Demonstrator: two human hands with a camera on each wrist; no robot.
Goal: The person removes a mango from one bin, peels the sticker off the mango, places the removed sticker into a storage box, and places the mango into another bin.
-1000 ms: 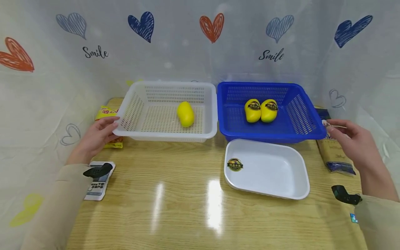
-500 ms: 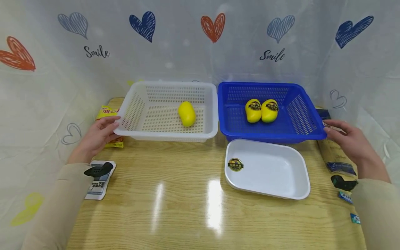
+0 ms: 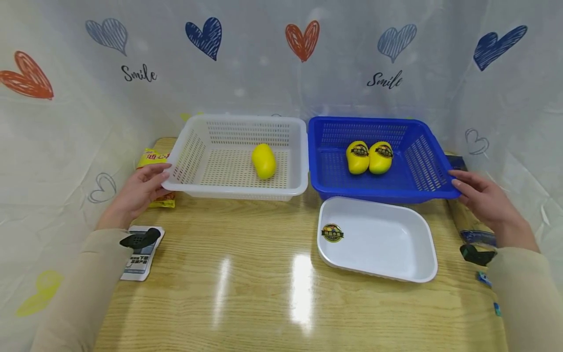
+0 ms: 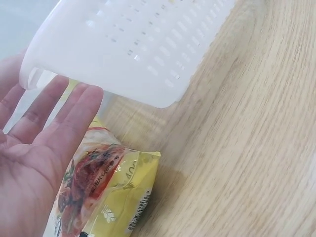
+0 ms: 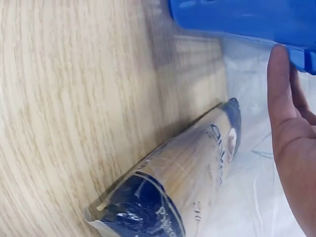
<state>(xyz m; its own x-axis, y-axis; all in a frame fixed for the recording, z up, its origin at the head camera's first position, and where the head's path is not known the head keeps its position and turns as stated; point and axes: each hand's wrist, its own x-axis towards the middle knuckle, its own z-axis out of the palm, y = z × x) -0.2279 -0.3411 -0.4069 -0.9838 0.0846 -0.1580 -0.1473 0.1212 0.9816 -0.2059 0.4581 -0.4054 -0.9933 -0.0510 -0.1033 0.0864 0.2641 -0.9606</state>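
Observation:
At the white slotted basket's point(image 3: 235, 189) left end, my left hand point(image 3: 140, 193) holds the rim. Several fingertips point(image 4: 91, 96) show beneath that rim in the left wrist view. One yellow mango point(image 3: 264, 161) lies in this basket, right of its middle. My right hand point(image 3: 484, 205) holds the right end of the blue slotted basket point(image 3: 382, 191), with a fingertip point(image 5: 280, 57) against the rim in the right wrist view. Two yellow mangoes point(image 3: 369, 158) with dark stickers lie side by side in it. The baskets stand side by side, rims touching or nearly so.
A white tray point(image 3: 378, 239) with a dark round sticker stands in front of the blue basket. Below my left hand is a yellow food packet point(image 4: 113, 187); a grey-white packet point(image 3: 141, 254) lies nearer. A clear-and-blue bag point(image 5: 173, 173) lies at the right. A printed curtain point(image 3: 264, 88) hangs behind.
My right hand has moved left, from beside the blue basket's right end onto its rim. The left hand, the baskets and the mangoes have stayed in place; the view has shifted slightly.

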